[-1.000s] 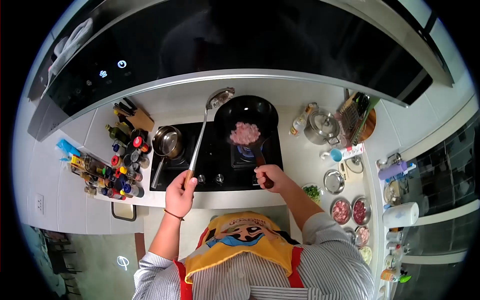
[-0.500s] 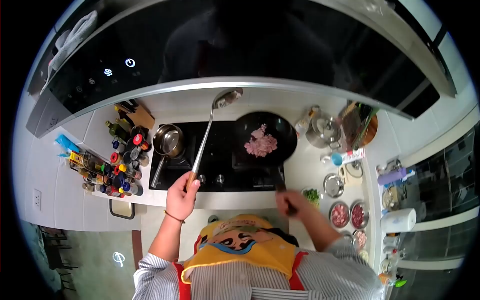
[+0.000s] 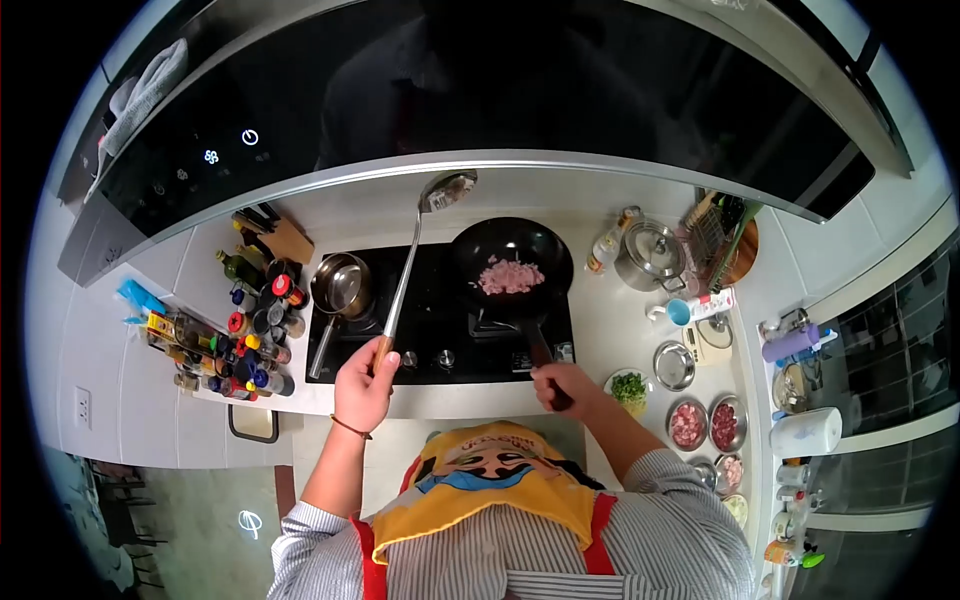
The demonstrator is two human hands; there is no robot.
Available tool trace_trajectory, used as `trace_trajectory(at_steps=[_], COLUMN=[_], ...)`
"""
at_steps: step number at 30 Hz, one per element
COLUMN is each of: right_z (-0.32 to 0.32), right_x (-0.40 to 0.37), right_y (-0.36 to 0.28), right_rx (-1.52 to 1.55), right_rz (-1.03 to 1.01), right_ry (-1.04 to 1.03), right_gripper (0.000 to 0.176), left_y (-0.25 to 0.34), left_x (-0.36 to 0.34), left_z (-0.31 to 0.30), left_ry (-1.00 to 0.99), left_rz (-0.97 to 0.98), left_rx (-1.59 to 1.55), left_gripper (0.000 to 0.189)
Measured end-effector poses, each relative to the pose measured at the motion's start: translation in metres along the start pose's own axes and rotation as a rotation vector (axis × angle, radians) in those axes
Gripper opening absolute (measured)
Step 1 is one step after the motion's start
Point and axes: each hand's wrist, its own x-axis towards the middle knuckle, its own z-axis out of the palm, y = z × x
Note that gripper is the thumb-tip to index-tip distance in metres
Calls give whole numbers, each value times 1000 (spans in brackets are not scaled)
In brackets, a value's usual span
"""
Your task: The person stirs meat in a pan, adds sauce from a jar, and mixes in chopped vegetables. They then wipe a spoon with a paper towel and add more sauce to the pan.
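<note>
My left hand (image 3: 362, 392) is closed around the wooden grip of a long metal ladle (image 3: 402, 285). Its bowl is raised, up near the edge of the range hood and apart from the pan. My right hand (image 3: 572, 390) wraps round the dark handle of a black wok (image 3: 468, 250). Chopped pinkish meat (image 3: 511, 277) lies in the middle of that wok, over the right burner. On the left burner of the black stove (image 3: 432, 330) stands a small steel saucepan (image 3: 342, 285), its handle pointing toward me.
Crowded bottles and jars (image 3: 245, 345) stand left of the stove. To the right are a lidded steel pot (image 3: 650, 255), a plate of chopped greens (image 3: 629, 390), and bowls of raw meat (image 3: 687, 424). The range hood (image 3: 580, 90) overhangs the back.
The wok has shifted left, and my right hand has moved with its handle. The meat now lies flatter and more spread out. The ladle stays raised in my left hand.
</note>
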Motion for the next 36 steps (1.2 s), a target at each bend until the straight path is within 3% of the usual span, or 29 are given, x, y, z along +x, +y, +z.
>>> trace_trajectory(at_steps=[2,4,10,13,18,20,24,26,27,29,30,31,32,33,34,35,36], right_z=[5,9,-4,-10,-9,4,2,-6,-4,15,41,73,89,74,49,24,12], right_x=[-18,-35,36,46,68,67,83,82,76,49,31,11,5,11,23,25,7], right_y=[1,1,10,25,53,56,82,103,97,66,52,33,20,10,-3,-14,-35], right_rx=[50,64,137,147,157,179,211,-546,-561,-1170,-1177,-745,-311,-421,-683,-946,-1001], right_rz=[-11,46,38,-5,-7,80,173,-613,-607,-1324,-1316,-832,-362,-426,-524,-609,-558], right_ry=[-61,39,57,43,-7,121,188,343,336,577,570,441,306,283,422,560,613], right_gripper=[24,27,23,12,15,18,28,29,29,36,36,36,36,34,38,43,44], left_y=[2,-6,-27,-40,-71,-82,-102,-107,-112,-102,-97,-88,-73,-64,-68,-124,-117], left_x=[-1,-3,2,3,0,2,12,16,19,28,29,30,36,47,61,81,94], left_z=[0,2,8,19,48,68,111,129,141,157,160,156,152,151,142,141,116], left_ry=[-6,26,-39,-63,-163,-202,-360,-416,-420,-422,-418,-423,-452,-477,-502,-337,-236], left_rz=[-14,22,-9,-97,-178,-219,-213,-197,-183,-147,-141,-150,-60,37,136,472,412], left_rx=[-19,21,-70,-160,-388,-505,-618,-549,-556,-520,-503,-511,-324,-139,71,260,256], left_gripper=[35,35,29,26,23,21,24,25,24,27,28,28,29,30,28,24,18])
